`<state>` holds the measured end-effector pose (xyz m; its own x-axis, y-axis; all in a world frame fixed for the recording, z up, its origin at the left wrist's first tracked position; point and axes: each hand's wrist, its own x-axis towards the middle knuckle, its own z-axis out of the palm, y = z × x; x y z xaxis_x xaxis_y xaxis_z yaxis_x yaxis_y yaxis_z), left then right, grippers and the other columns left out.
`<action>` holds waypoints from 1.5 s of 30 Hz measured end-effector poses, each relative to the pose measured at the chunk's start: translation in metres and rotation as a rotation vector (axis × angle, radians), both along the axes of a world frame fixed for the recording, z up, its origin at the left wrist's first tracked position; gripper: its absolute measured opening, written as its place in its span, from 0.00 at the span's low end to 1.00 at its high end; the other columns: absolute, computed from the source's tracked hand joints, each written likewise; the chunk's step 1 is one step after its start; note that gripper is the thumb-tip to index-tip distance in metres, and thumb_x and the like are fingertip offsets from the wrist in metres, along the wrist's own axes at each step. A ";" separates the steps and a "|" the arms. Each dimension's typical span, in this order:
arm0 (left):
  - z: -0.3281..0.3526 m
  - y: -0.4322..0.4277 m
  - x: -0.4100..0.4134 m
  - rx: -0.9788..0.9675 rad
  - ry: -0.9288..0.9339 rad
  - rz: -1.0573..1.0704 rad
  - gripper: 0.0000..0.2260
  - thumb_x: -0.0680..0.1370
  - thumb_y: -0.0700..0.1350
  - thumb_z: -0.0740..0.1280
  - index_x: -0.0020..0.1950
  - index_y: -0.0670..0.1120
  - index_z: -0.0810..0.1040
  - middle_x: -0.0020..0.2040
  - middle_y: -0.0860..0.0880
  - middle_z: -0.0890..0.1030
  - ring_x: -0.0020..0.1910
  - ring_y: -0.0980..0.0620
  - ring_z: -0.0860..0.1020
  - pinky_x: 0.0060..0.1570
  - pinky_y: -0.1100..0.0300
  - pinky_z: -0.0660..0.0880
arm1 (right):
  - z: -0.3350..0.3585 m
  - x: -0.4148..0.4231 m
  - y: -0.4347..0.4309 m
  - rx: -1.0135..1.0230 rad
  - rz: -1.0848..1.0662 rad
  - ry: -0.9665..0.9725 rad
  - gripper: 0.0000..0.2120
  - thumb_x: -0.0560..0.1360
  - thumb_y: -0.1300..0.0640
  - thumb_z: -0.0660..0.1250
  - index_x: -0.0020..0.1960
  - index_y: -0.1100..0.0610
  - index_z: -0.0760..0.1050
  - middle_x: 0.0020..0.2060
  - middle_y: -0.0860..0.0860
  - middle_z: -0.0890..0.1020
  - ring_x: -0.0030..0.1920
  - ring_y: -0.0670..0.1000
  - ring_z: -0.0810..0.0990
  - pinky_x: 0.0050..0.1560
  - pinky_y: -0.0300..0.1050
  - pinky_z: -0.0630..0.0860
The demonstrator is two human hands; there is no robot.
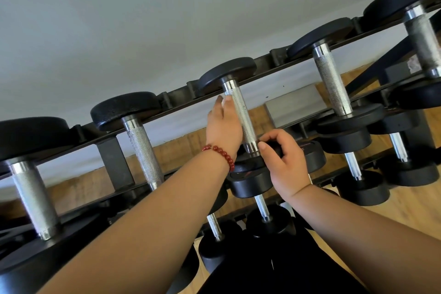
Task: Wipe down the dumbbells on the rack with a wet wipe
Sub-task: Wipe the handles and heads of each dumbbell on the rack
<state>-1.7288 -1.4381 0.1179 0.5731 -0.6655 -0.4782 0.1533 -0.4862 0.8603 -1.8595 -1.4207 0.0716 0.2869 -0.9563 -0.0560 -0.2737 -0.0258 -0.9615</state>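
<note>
On the far left of the black metal rack (265,61), a dumbbell with round matt black heads and a knurled silver steel handle (33,196) lies in the top row. A second, slimmer one (145,153) sits just right of it. The left hand (222,124), with a red bead bracelet (222,153) at its wrist, lies against the left side of the middle dumbbell (242,114)'s knurled handle, fingertips up near the far head. I cannot tell whether it is wrapped round the handle or whether it holds a wipe. The right hand (284,164) clasps that dumbbell's near black head (274,149), thumb over the rim. Two more dumbbells (331,83) follow rightward. Smaller ones (362,192) fill the lower row, above a wood floor (405,210).
</note>
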 end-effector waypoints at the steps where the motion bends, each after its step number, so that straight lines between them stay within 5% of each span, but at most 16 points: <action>1: -0.001 0.002 -0.001 -0.012 -0.003 0.022 0.21 0.83 0.58 0.54 0.73 0.51 0.69 0.64 0.49 0.76 0.57 0.52 0.75 0.40 0.70 0.71 | 0.000 0.000 0.000 0.003 -0.001 -0.001 0.17 0.70 0.43 0.62 0.47 0.56 0.76 0.43 0.51 0.79 0.46 0.48 0.78 0.48 0.41 0.76; 5: 0.002 0.005 -0.006 0.002 -0.024 -0.009 0.16 0.81 0.60 0.56 0.54 0.49 0.75 0.42 0.53 0.77 0.39 0.57 0.77 0.29 0.68 0.72 | 0.002 0.001 0.001 0.001 -0.005 -0.005 0.16 0.71 0.44 0.62 0.46 0.56 0.76 0.42 0.51 0.79 0.46 0.50 0.78 0.48 0.49 0.78; 10: 0.006 -0.017 0.007 -0.057 -0.057 -0.109 0.16 0.84 0.57 0.49 0.44 0.53 0.69 0.38 0.52 0.81 0.41 0.55 0.81 0.45 0.57 0.78 | 0.001 0.001 0.001 0.013 -0.009 -0.005 0.15 0.71 0.43 0.62 0.46 0.55 0.76 0.43 0.52 0.79 0.47 0.51 0.79 0.50 0.52 0.77; 14: -0.003 -0.010 0.010 -0.077 -0.059 -0.191 0.13 0.83 0.57 0.50 0.53 0.51 0.69 0.45 0.52 0.81 0.44 0.55 0.82 0.47 0.58 0.80 | 0.000 0.002 0.001 0.005 -0.016 -0.005 0.16 0.71 0.44 0.62 0.46 0.56 0.76 0.42 0.53 0.79 0.47 0.52 0.79 0.49 0.54 0.77; 17: -0.013 0.005 0.005 -0.050 -0.129 -0.307 0.18 0.83 0.59 0.50 0.63 0.48 0.66 0.50 0.47 0.80 0.49 0.49 0.82 0.51 0.49 0.81 | 0.000 0.001 0.001 -0.002 -0.015 -0.007 0.15 0.71 0.44 0.62 0.46 0.55 0.76 0.42 0.53 0.79 0.46 0.53 0.79 0.48 0.53 0.78; 23: -0.002 -0.023 0.021 -0.162 0.282 -0.037 0.11 0.84 0.52 0.55 0.50 0.49 0.73 0.36 0.51 0.83 0.43 0.49 0.82 0.60 0.45 0.76 | -0.001 0.001 0.001 0.005 -0.008 -0.026 0.14 0.72 0.44 0.62 0.46 0.54 0.76 0.42 0.53 0.79 0.45 0.53 0.78 0.48 0.50 0.77; 29: -0.009 -0.009 0.021 -0.120 0.352 -0.032 0.13 0.83 0.53 0.55 0.50 0.48 0.75 0.44 0.44 0.85 0.52 0.44 0.81 0.64 0.43 0.73 | -0.002 0.001 0.000 -0.007 -0.009 -0.018 0.15 0.72 0.45 0.61 0.46 0.56 0.76 0.42 0.53 0.79 0.46 0.52 0.78 0.48 0.48 0.77; 32: -0.007 -0.011 0.022 -0.087 0.107 -0.178 0.15 0.82 0.60 0.54 0.52 0.53 0.75 0.52 0.48 0.83 0.54 0.50 0.81 0.59 0.55 0.76 | -0.003 0.001 0.000 -0.002 -0.007 -0.023 0.15 0.72 0.45 0.61 0.46 0.56 0.76 0.42 0.54 0.79 0.46 0.54 0.79 0.48 0.51 0.77; 34: -0.004 0.002 0.014 -0.034 -0.050 -0.326 0.13 0.84 0.57 0.47 0.55 0.54 0.69 0.46 0.54 0.79 0.44 0.59 0.79 0.40 0.74 0.73 | -0.003 0.000 -0.001 -0.008 -0.011 -0.024 0.15 0.72 0.45 0.61 0.46 0.57 0.76 0.42 0.54 0.79 0.46 0.54 0.79 0.48 0.51 0.77; 36: -0.002 0.019 0.007 0.014 -0.133 -0.424 0.11 0.84 0.56 0.46 0.57 0.54 0.65 0.41 0.56 0.75 0.36 0.63 0.77 0.28 0.77 0.68 | -0.003 0.001 -0.001 -0.012 -0.016 -0.028 0.15 0.72 0.45 0.61 0.46 0.57 0.76 0.41 0.54 0.79 0.45 0.53 0.78 0.47 0.51 0.77; 40: -0.003 0.013 0.017 -0.027 -0.121 -0.412 0.12 0.84 0.56 0.47 0.59 0.53 0.66 0.45 0.58 0.78 0.41 0.66 0.76 0.46 0.75 0.73 | -0.004 0.001 0.000 -0.010 -0.015 -0.025 0.15 0.72 0.45 0.61 0.46 0.57 0.76 0.42 0.54 0.79 0.45 0.54 0.78 0.47 0.53 0.78; 43: -0.002 0.012 0.014 0.000 -0.119 -0.429 0.12 0.84 0.57 0.47 0.61 0.54 0.65 0.45 0.54 0.77 0.40 0.61 0.74 0.34 0.76 0.71 | -0.004 0.000 -0.001 -0.003 -0.014 -0.038 0.15 0.73 0.45 0.62 0.46 0.56 0.76 0.41 0.54 0.79 0.45 0.56 0.78 0.47 0.57 0.78; 45: -0.003 0.024 0.011 0.056 -0.143 -0.504 0.16 0.83 0.58 0.47 0.63 0.52 0.66 0.43 0.54 0.75 0.40 0.59 0.75 0.37 0.70 0.73 | -0.003 0.000 -0.001 -0.005 -0.013 -0.039 0.14 0.72 0.45 0.61 0.46 0.55 0.76 0.42 0.54 0.79 0.45 0.55 0.78 0.47 0.57 0.78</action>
<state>-1.7174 -1.4139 0.1153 0.2511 -0.8508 -0.4616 -0.2286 -0.5155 0.8258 -1.8594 -1.4220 0.0685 0.2763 -0.9602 -0.0403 -0.2360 -0.0271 -0.9714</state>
